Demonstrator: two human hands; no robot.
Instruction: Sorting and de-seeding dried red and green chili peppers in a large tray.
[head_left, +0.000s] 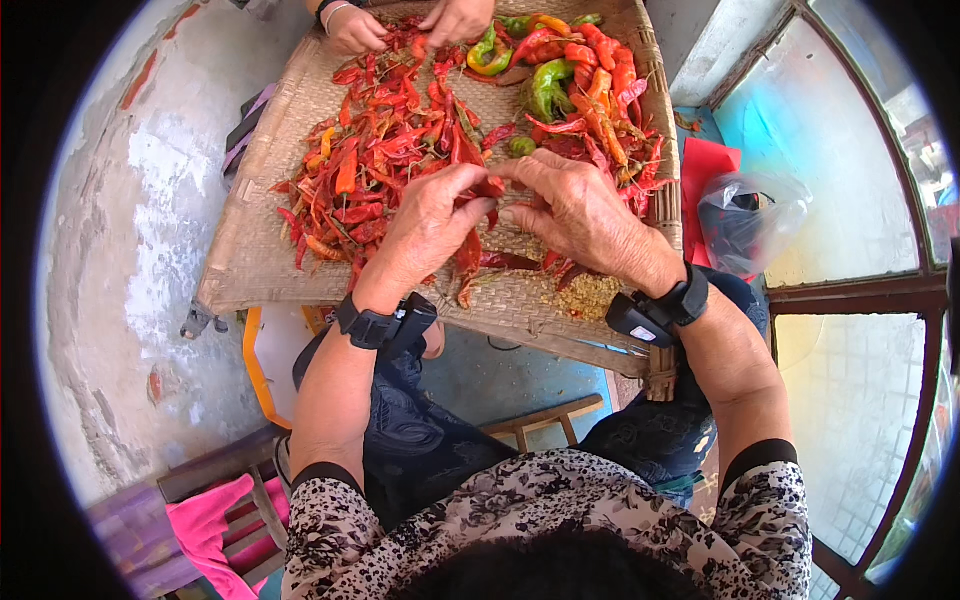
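My left hand (439, 214) pinches a dried red chili pepper (491, 187) between thumb and fingers, over the front middle of a woven tray (244, 247). Close against it, my right hand (574, 202) reaches in with its index fingertip at the same pepper; its thumb sits apart below, and whether it grips is hard to see. A heap of dried red chilies (367, 180) spreads on the left of the tray. Fresher red and green peppers (600, 82) lie at the far right. Loose pale seeds (589, 296) are piled near my right wrist.
Another person's hands (405, 26) touch chilies at the tray's far edge. A frosted window (832, 165) and a clear plastic bag (750, 221) are on the right. On the left are a bare wall (142, 247) and a chair with a pink cloth (214, 525).
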